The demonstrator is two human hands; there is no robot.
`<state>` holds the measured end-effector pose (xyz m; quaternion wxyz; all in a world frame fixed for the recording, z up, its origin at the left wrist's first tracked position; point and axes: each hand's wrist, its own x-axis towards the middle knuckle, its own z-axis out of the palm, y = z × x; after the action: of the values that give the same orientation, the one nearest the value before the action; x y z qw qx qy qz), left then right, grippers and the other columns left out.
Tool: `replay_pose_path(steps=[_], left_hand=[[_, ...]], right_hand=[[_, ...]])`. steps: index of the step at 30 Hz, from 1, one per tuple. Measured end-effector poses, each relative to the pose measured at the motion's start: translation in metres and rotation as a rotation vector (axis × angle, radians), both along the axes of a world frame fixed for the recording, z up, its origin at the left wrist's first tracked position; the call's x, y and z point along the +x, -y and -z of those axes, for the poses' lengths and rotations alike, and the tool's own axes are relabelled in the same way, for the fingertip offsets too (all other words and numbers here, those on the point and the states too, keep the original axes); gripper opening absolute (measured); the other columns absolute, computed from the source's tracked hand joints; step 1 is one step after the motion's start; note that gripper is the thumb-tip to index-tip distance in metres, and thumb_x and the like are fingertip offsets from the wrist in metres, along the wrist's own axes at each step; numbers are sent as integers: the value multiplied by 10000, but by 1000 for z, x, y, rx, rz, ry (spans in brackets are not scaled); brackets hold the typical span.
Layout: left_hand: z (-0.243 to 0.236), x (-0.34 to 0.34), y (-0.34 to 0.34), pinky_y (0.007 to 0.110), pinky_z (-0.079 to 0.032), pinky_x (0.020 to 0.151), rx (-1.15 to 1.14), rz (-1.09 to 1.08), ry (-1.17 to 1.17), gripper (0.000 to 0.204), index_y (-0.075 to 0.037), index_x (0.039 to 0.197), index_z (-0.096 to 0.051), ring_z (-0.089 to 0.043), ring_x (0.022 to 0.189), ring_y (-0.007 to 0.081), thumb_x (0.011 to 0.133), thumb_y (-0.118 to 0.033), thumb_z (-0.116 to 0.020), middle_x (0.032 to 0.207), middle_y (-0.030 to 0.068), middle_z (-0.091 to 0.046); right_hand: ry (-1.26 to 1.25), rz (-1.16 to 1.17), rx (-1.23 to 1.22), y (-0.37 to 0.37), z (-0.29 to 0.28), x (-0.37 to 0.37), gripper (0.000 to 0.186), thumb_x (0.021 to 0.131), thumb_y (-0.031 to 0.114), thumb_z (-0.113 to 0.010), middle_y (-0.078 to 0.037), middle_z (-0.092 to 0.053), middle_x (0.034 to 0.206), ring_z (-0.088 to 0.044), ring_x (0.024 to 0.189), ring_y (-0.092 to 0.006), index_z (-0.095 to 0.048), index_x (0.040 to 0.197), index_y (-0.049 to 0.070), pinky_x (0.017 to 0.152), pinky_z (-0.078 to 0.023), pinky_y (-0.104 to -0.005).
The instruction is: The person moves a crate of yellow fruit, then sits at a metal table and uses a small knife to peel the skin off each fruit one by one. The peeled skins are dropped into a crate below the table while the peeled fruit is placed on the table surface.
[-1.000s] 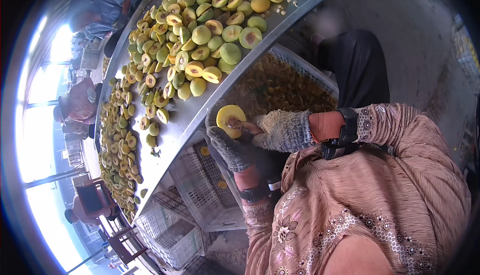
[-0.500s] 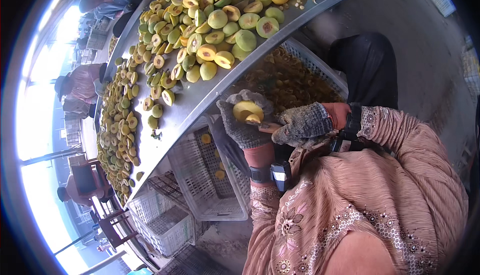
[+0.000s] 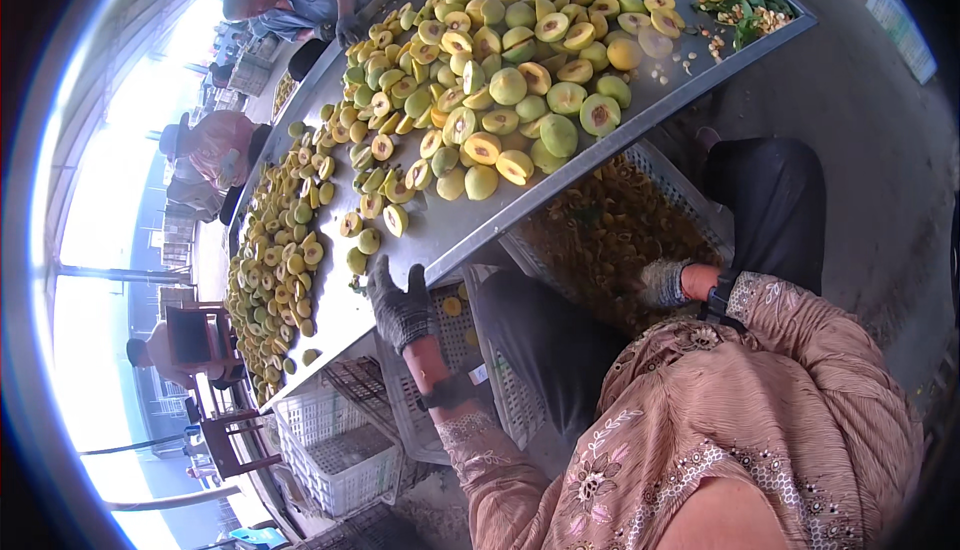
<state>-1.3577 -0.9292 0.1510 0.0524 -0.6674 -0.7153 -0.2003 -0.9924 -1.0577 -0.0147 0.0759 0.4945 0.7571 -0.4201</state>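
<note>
My left hand [image 3: 403, 302], in a grey glove, is at the near edge of the metal table [image 3: 470, 240]. Its fingers are spread and hold nothing. Just beyond the fingertips lie a few halved yellow-green stone fruits [image 3: 395, 218], some with a brown hollow in the cut face. My right hand [image 3: 664, 283], also gloved, is low over a crate of brownish-yellow scraps [image 3: 610, 220] between my knees. Its fingers are blurred against the scraps, so whether they hold anything is hidden.
A big heap of fruit halves [image 3: 520, 80] covers the table. Leaves [image 3: 748, 5] and small pale bits lie in the far right corner. White plastic crates [image 3: 335, 440] stand under the table's left side. Other people [image 3: 290, 0] sit along its far side.
The hands have parted: the left, which held a yellow fruit, has moved left to the table edge without it. The right has dropped toward the scraps. The view has shifted, showing more of the table.
</note>
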Motion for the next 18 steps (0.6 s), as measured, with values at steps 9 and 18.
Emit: replay_pose_path(steps=[9,18], left_hand=[[52,142,-127,456,-475,918,-344,385,-77,712,-116,1201,-541,-584,1096,371,630,-432,-825,1125,187,-622],[15,112,-44,353,-496,532,-257,446,1738,443,-69,1193,-511,-617,731,264,890,-383,-586,977,154,-623]], right_hand=[[-19,194,-114,1,-35,14,651,893,402,-453,-258,-588,1198,-570,1094,-403,-361,1460,95,936,-442,-469],[-304,460,34,3,-65,16,397,864,389,-609,-231,-656,889,-628,859,-414,-600,982,11,728,-472,-466]])
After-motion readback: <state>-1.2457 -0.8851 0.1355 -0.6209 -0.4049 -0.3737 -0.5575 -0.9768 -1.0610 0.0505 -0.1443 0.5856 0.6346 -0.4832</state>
